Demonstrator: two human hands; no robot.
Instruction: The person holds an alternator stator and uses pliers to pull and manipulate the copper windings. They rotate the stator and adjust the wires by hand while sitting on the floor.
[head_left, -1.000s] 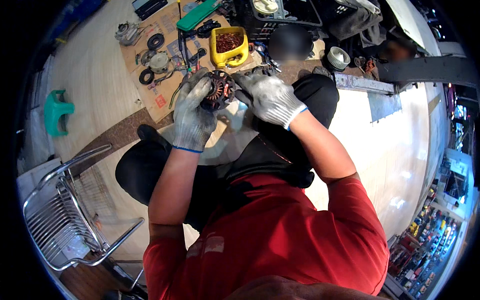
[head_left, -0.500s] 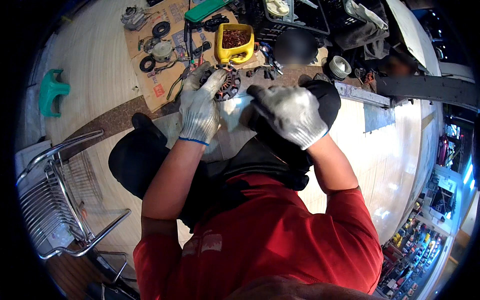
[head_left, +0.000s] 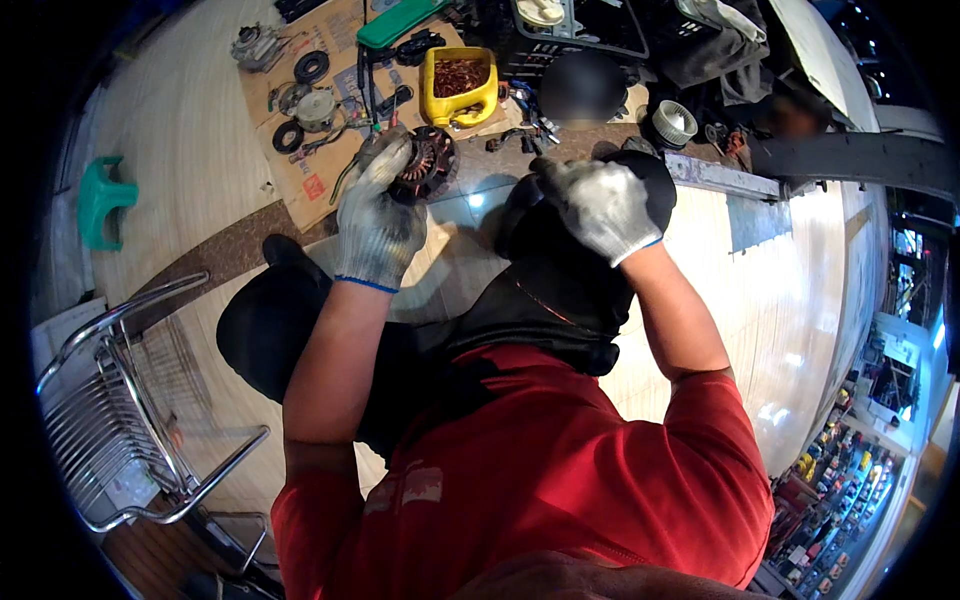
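My left hand (head_left: 380,218), in a whitish knitted work glove with a blue cuff edge, grips a round motor stator (head_left: 430,172). Dark segments ring the stator's rim and reddish-brown copper windings line its inside. Off to the right my right hand (head_left: 606,208), gloved too and smudged dark at the fingers, is closed above my right knee. Whatever it may hold is hidden by the fingers. A thin copper-coloured strand (head_left: 545,301) lies across my dark trousers. Just beyond the stator stands a cut-open yellow jug (head_left: 487,103) with reddish-brown copper scraps inside.
Motor parts, black rings (head_left: 311,67) and cables lie on a cardboard sheet (head_left: 285,180) at the far left. Beyond are a green case (head_left: 400,22) and a black crate (head_left: 640,48). A white fan wheel (head_left: 674,122) stands right; a metal chair (head_left: 150,390) and green stool (head_left: 104,203) stand left.
My left hand has moved slightly left and nearer with the stator, which now shows its windings more fully. My right hand, still closed, has shifted slightly.
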